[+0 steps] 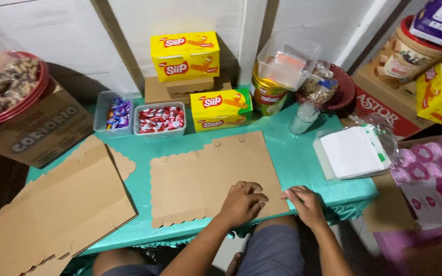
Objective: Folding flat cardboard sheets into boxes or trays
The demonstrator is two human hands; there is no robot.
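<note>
On the teal table (303,158), right at its near edge, both hands are down on the flat brown cardboard sheet with scalloped edges (205,179). Left hand (241,202) presses on the sheet's lower right part, fingers curled together, knuckles up. Right hand (305,202) grips the sheet's right corner at the table edge, fingers bent and closed on the card. Off to the left, a stack of similar brown cardboard sheets (62,209) overhangs the table. Behind the sheet sit a yellow-and-green snack box (221,108), a clear tub of red-and-white wrapped candies (160,120), and another clear tub of purple wrapped candies (114,113).
</note>
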